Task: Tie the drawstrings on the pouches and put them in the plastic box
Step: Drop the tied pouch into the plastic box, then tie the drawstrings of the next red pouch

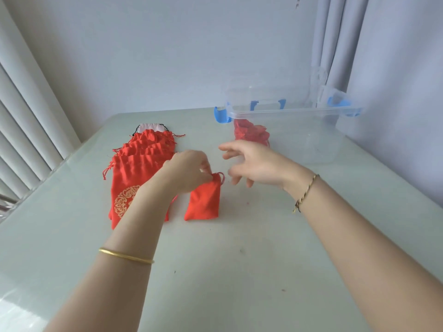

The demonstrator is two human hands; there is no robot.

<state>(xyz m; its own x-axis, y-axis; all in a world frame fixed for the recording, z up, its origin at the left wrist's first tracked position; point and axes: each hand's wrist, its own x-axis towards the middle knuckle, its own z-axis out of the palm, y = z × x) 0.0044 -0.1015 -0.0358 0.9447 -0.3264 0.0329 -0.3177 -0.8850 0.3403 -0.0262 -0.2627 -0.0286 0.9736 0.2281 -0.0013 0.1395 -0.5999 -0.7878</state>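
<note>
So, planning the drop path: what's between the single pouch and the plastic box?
Head view: only the right hand, fingers spread, above bare table between pouch and box.

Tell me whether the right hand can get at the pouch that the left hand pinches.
Probably yes: the right hand is open beside the gathered top of the pouch, with only bare table between them; the left hand pinches it from the other side.

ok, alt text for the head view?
A person's left hand pinches the gathered top of a small red pouch on a pale table, while the right hand hovers open beside it. A pile of flat red pouches lies to the left; a clear plastic box behind holds more.
</note>
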